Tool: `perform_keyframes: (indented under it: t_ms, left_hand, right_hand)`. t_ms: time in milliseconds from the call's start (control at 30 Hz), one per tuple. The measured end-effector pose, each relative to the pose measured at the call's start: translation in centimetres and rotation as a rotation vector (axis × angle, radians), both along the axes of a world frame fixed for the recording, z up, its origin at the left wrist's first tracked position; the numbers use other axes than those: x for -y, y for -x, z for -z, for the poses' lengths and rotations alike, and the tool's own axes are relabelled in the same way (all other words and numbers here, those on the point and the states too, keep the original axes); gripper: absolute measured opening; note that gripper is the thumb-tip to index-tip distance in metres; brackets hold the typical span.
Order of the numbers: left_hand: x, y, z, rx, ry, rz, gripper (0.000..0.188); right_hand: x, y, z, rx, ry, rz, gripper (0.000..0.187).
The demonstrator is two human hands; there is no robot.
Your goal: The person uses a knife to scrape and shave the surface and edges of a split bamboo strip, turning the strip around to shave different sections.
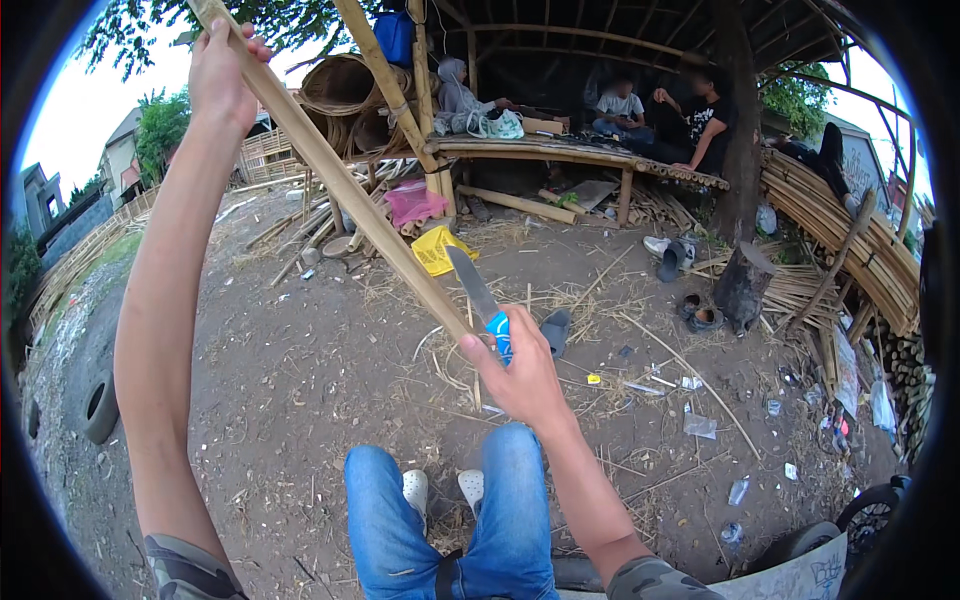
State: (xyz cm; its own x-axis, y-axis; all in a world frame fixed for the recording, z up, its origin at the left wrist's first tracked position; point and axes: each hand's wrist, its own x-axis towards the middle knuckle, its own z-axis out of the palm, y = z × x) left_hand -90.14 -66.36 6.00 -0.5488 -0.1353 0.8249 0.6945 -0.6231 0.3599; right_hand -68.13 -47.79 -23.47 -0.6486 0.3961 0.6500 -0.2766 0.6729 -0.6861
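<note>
A long pale bamboo strip (345, 180) slants across the view from the upper left down to the middle. Near its upper end, my left hand (222, 78) is closed round it with the arm stretched far forward. My right hand (525, 372) grips the blue patterned handle of a knife (473, 283), its broad blade pointing up and away beside the strip. The right thumb lies against the lower end of the strip. Whether the blade touches the bamboo I cannot tell.
Several people sit on a raised bamboo platform (560, 150) under a roof. A yellow basket (442, 250), a dark sandal (556, 330) and shavings lie on the ground ahead. A tree stump (745, 287) and stacked bamboo (845, 240) stand right; a tyre (100, 408) lies left.
</note>
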Motion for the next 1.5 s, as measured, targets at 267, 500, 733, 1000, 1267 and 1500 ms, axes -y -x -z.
perform_keyframes:
  t_ms: [267,500,733,1000,1267,1500]
  left_hand:
    - [7.2,-5.5,-9.7,-0.276,0.070,-0.150,0.025]
    - [-1.6,-9.5,2.3,-0.254,0.653,-0.184,0.054]
    - [-10.8,-6.3,30.3,-0.160,1.300,0.088,0.048]
    - [-14.9,-12.6,47.0,-0.164,1.524,0.365,0.050]
    - [-11.5,-16.2,51.1,-0.208,1.437,0.230,0.045]
    - [-8.4,-15.4,51.0,-0.593,1.578,-0.199,0.046]
  right_hand:
    - [-0.1,-1.7,-1.4,-0.070,0.077,-0.118,0.039]
    - [-0.6,-4.6,-0.7,0.101,0.186,-0.134,0.034]
    - [-2.9,-6.9,8.5,0.283,0.197,0.118,0.040]
    - [-6.1,-15.4,22.6,0.527,0.738,0.324,0.048]
    - [-6.1,-12.3,24.0,0.516,0.154,0.315,0.038]
    - [-6.0,-8.2,22.6,0.850,0.084,0.278,0.040]
